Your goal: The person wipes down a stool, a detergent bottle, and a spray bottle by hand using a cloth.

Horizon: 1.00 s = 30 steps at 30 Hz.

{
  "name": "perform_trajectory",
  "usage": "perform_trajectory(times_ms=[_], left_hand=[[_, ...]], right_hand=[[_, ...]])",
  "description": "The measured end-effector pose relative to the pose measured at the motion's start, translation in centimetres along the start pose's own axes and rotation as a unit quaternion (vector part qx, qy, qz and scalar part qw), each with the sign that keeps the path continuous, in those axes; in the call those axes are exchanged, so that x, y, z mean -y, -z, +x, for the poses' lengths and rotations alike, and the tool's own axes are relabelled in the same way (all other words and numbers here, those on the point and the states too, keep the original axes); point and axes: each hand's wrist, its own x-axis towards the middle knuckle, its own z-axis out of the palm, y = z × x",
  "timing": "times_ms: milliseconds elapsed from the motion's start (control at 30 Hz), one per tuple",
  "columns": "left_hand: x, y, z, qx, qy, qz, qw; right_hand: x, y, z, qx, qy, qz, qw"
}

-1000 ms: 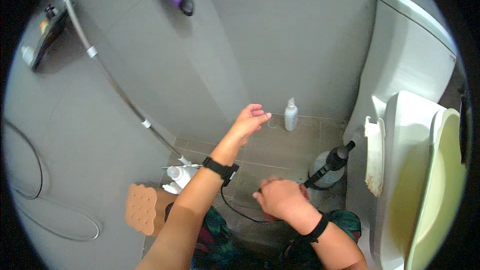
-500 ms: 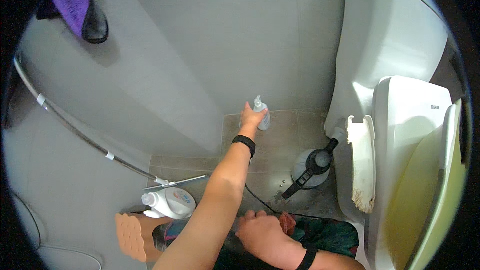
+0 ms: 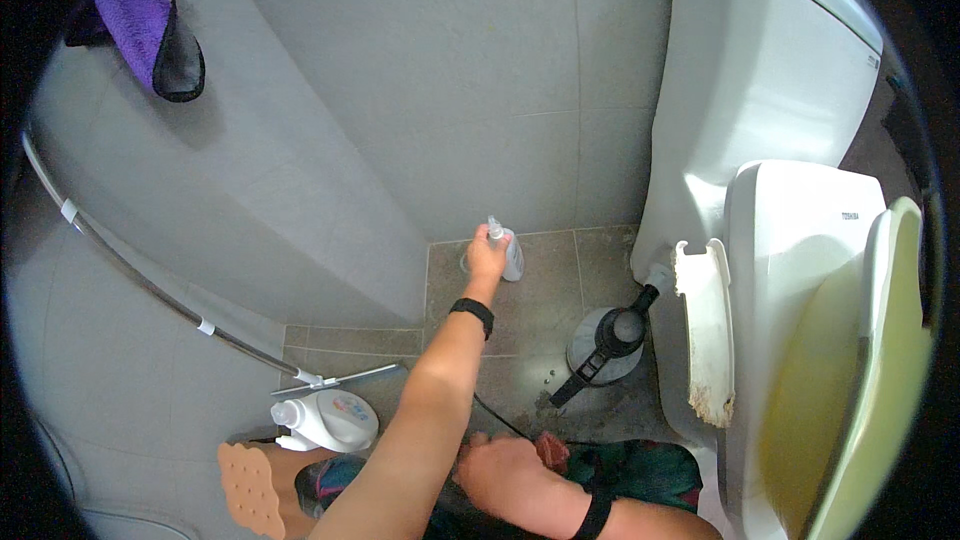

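Observation:
My left hand [image 3: 485,260], arm stretched forward, grips a small pale translucent bottle [image 3: 513,262] with a white pump or spray top. The bottle is low by the tiled floor at the far wall; I cannot tell whether its base touches. Near my knees my right hand [image 3: 512,478] is curled closed. Its fingers face away, so anything inside them is hidden. A crumpled reddish-brown thing [image 3: 551,451] lies right beside it. To the right of my left arm stands a translucent container [image 3: 590,345] with a black top and handle [image 3: 612,340].
On the right are a large white toilet [image 3: 740,80], a stained off-white plastic piece [image 3: 707,330] and a yellowish panel [image 3: 825,380]. At left lie a squeegee [image 3: 350,378], a white jug [image 3: 340,422] and a peach scalloped slab [image 3: 258,490]. A purple cloth [image 3: 145,15] hangs upper left.
The whole view has shifted slightly. My left hand and the bottle have come a little nearer to me; the right hand stays at my knees.

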Motion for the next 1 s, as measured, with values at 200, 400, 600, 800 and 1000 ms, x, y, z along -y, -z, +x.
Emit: perform_trajectory(times_ms=[200,400,600,800,1000], left_hand=[[-6.3,6.9,-3.9,0.033,0.016,-0.336,0.941],[-16.6,18.3,-9.9,0.015,-0.041,-0.385,0.922],[-21.6,24.1,-15.8,-0.08,-0.05,-0.334,0.938],[-22.8,23.7,-20.9,-0.157,-0.088,-0.402,0.898],[-23.6,22.4,-24.4,-0.124,-0.099,-0.431,0.889]], right_hand=[[-1.1,3.6,-0.8,-0.13,-0.018,0.011,0.991],[-2.0,7.6,-2.4,-0.363,-0.035,0.045,0.93],[-0.7,9.6,-3.0,-0.682,0.05,0.199,0.702],[1.2,9.3,-1.4,-0.699,0.111,0.335,0.621],[4.3,7.1,1.5,-0.685,0.15,0.024,0.713]])
